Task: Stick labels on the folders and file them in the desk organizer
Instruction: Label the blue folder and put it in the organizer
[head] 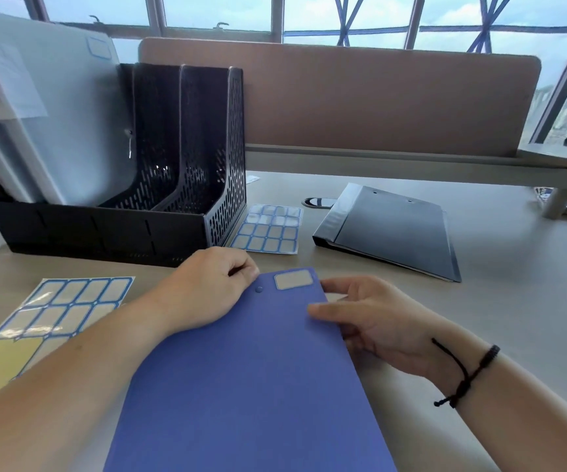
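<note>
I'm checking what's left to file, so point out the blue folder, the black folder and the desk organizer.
blue folder (241, 386): head view, middle of its front cover.
black folder (394, 233): head view, centre of its flat cover.
desk organizer (227, 158): head view, perforated right side wall.

Head-worn camera looks forward and down, close over the desk.

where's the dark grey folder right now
The dark grey folder lies flat on the desk, right of centre in the head view, beyond the right hand and just right of the small label sheet.
</note>
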`<state>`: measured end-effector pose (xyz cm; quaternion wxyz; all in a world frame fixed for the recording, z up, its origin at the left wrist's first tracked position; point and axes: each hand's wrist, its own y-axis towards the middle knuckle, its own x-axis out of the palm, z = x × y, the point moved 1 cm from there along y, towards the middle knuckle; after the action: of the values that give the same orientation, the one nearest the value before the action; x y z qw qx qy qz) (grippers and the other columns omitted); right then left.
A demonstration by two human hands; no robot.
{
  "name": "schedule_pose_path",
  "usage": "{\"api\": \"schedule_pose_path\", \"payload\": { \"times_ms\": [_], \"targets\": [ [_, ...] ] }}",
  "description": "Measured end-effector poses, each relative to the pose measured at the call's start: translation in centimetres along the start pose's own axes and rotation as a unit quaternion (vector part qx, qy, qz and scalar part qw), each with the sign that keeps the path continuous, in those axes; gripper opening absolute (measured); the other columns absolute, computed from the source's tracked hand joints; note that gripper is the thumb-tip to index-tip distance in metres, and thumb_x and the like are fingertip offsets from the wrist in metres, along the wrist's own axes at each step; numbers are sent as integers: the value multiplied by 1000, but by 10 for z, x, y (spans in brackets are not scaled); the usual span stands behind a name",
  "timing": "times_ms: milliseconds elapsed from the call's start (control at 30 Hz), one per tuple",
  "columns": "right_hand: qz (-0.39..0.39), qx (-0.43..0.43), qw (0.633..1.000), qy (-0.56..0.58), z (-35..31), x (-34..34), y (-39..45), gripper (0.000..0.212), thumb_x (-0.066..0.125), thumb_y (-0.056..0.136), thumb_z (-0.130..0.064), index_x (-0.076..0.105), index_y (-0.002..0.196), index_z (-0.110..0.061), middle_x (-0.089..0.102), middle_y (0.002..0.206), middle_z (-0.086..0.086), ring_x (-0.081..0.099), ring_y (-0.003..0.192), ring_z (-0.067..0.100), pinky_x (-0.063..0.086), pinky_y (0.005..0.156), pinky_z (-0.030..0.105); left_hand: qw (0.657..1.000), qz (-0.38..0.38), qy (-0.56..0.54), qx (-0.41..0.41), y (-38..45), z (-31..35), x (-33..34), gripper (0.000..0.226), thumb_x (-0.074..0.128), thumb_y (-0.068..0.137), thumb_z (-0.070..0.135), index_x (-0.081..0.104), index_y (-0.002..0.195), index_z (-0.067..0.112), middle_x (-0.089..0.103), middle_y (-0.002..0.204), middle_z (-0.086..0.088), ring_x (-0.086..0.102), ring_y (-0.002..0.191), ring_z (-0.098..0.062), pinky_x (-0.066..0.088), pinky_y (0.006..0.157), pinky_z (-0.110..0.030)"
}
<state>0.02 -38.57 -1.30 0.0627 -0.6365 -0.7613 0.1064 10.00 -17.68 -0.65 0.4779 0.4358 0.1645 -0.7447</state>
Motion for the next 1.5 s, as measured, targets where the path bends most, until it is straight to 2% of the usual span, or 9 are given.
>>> {"api": "schedule_pose_path", "payload": {
  "times_ms": [233, 400, 633, 867, 1000, 1200, 1300, 1367, 1500],
  "targets": [
    [10, 8, 1000, 13, 4, 7, -1, 20, 56, 99, -9, 69, 113, -3, 76, 105, 17, 74, 83, 27, 58, 61, 28, 997, -10, 31, -67, -8, -2, -19, 13, 63, 91, 47, 69, 92, 35, 67, 94, 16, 62, 85, -6, 51, 77, -25],
    [109, -9, 994, 9, 7, 6, 8, 24, 51, 101, -8, 73, 94, 0, 77, 93, 18, 70, 71, 26, 56, 63, 31, 982, -32, 160, -98, -37, 4, -37, 46, 58, 90, 57, 53, 131, 37, 55, 129, 9, 52, 119, -12, 43, 101, -31],
    [230, -30, 972, 44, 6, -7, 7, 26, 47, 100, -5, 69, 100, 8, 74, 97, 23, 67, 79, 32, 57, 82, 50, 974, 29, 6, -226, -103, -4, -40, 65, 71, 81, 55, 48, 137, 32, 59, 132, 5, 57, 120, -13, 45, 102, -35],
    [281, -67, 955, 60, 7, -11, -6, 27, 48, 102, -12, 74, 94, -7, 75, 83, 6, 67, 74, 24, 56, 75, 36, 838, 34, -449, -308, -117, 6, -37, 15, 71, 89, 23, 68, 98, 11, 75, 95, -14, 58, 61, -17, 45, 50, -26],
    [283, -107, 949, 88, 4, -13, -16, 26, 50, 102, -12, 74, 94, -7, 76, 83, 5, 68, 74, 20, 55, 72, 31, 844, -17, -403, -354, -124, 8, -36, 20, 76, 84, 36, 68, 76, 19, 56, 70, 1, 22, 44, -7, 12, 39, -16],
    [279, -132, 947, 85, -3, -8, -19, 23, 50, 103, -13, 73, 99, -10, 76, 82, -2, 69, 67, 11, 54, 59, 22, 861, -53, -362, -353, -129, 11, -33, 31, 78, 81, 42, 60, 74, 18, 46, 48, 8, 22, 42, -7, 12, 39, -16],
    [278, -136, 949, 57, -6, 2, -16, 24, 51, 102, -12, 74, 95, -11, 77, 76, -5, 70, 61, 7, 56, 57, 21, 843, -75, -431, -314, -131, 14, -41, 37, 78, 82, 39, 76, 107, 11, 78, 93, -7, 70, 73, -21, 55, 62, -29],
    [279, -139, 949, 41, -9, 10, -11, 25, 51, 103, -12, 75, 95, -9, 78, 85, 4, 69, 68, 16, 56, 69, 30, 849, -63, -446, -275, -131, 12, -50, 47, 79, 83, 32, 69, 121, 7, 75, 111, -14, 73, 102, -32, 56, 93, -49],
    [250, -136, 957, 46, -19, 19, 3, 23, 55, 101, -13, 75, 95, -3, 76, 96, 18, 70, 80, 30, 57, 81, 48, 862, -26, -446, -239, -133, 7, -72, 52, 77, 84, 22, 59, 127, 0, 74, 113, -19, 72, 103, -37, 54, 94, -54]
  ]
}}
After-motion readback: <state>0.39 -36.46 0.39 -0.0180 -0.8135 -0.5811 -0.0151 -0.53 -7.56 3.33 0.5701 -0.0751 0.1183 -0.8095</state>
